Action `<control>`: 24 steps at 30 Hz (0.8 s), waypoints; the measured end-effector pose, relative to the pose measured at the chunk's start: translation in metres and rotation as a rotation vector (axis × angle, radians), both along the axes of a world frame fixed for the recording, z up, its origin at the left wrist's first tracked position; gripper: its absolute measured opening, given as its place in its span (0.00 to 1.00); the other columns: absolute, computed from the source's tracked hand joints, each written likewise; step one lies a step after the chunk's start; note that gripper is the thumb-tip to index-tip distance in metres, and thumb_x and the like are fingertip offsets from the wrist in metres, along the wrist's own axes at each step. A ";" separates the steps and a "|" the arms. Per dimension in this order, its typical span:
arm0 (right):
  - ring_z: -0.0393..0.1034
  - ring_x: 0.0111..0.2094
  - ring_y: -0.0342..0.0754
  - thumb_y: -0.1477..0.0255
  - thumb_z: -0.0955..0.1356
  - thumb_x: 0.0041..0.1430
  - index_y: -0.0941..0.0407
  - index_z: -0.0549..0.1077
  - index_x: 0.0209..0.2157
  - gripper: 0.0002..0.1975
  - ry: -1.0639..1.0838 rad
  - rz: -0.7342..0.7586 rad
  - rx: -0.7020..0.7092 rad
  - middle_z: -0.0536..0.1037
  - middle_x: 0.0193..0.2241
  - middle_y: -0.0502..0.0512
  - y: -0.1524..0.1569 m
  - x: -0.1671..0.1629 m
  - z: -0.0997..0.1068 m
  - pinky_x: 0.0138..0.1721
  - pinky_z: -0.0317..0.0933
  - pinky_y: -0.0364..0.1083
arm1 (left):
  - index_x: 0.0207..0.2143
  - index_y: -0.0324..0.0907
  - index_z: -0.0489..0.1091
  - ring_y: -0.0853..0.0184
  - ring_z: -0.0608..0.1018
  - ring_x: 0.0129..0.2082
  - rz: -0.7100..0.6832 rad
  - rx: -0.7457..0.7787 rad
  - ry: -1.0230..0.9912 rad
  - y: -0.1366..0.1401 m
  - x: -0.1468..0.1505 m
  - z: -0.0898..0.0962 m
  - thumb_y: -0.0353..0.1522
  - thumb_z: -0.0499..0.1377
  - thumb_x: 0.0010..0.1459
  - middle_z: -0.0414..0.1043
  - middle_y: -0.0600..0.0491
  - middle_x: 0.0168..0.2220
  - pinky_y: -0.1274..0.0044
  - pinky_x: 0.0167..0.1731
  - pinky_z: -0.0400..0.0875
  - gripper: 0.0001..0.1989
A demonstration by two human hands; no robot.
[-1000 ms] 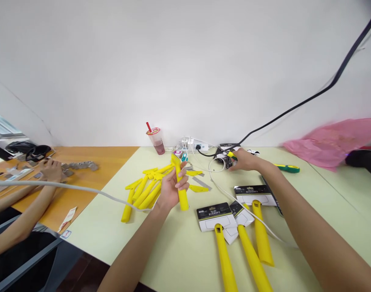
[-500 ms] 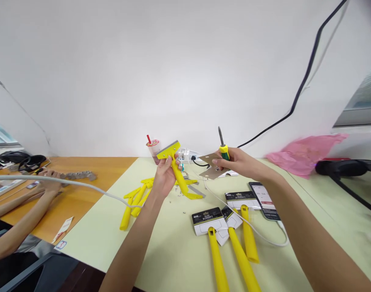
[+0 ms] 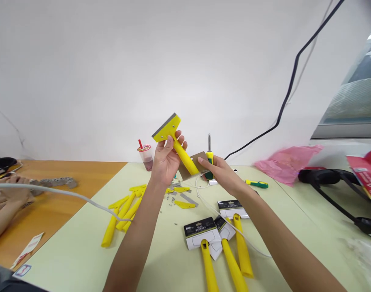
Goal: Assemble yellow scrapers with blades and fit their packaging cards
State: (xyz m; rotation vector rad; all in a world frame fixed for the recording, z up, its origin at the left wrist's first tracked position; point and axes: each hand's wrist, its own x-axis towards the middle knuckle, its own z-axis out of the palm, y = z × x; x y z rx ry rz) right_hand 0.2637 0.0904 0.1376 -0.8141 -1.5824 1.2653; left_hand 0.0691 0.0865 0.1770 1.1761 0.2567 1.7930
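My left hand (image 3: 169,156) is closed round a yellow scraper (image 3: 185,156), just below its head. The scraper tilts up to the left, with a grey blade along its top edge and screws in the head. My right hand (image 3: 220,168) grips a green and yellow screwdriver (image 3: 209,156), tip up, together with a folded brown card (image 3: 200,156). The card sits round or behind the lower end of the scraper's handle; which one I cannot tell. Below lie loose yellow scraper plates (image 3: 184,205), grey blades (image 3: 189,198) and small screws (image 3: 175,224).
Scrapers with black-and-white cards (image 3: 203,233) lie in front, yellow scraper handles (image 3: 111,227) at left. A lidded cup (image 3: 146,156), second screwdriver (image 3: 257,184), pink plastic bag (image 3: 287,162) and black glasses-like headset (image 3: 325,182) stand around. A white cable (image 3: 73,194) crosses. Another person's hands (image 3: 13,190) are far left.
The scraper has risen and turned its head further left. My right hand has brought the card and screwdriver left, against the scraper's handle. The view has shifted to the right.
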 end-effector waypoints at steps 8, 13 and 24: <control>0.71 0.39 0.51 0.45 0.77 0.58 0.53 0.74 0.38 0.26 0.058 -0.113 -0.028 0.80 0.38 0.53 -0.002 -0.019 -0.011 0.37 0.65 0.47 | 0.50 0.44 0.77 0.50 0.81 0.62 -0.044 -0.053 0.162 -0.007 -0.007 -0.003 0.37 0.75 0.60 0.83 0.46 0.54 0.58 0.60 0.79 0.18; 0.74 0.39 0.53 0.45 0.77 0.57 0.52 0.75 0.39 0.25 0.120 -0.055 -0.075 0.82 0.38 0.53 -0.010 -0.024 -0.011 0.36 0.67 0.48 | 0.49 0.43 0.81 0.47 0.83 0.60 -0.074 0.007 0.315 -0.020 -0.014 0.004 0.36 0.75 0.59 0.85 0.44 0.51 0.56 0.57 0.81 0.17; 0.69 0.28 0.44 0.74 0.79 0.52 0.56 0.78 0.33 0.09 0.495 0.037 -0.471 0.79 0.31 0.55 -0.011 -0.037 -0.015 0.23 0.67 0.40 | 0.47 0.39 0.83 0.49 0.88 0.50 0.070 -0.016 0.320 -0.023 -0.036 0.010 0.38 0.78 0.55 0.86 0.40 0.49 0.60 0.52 0.83 0.20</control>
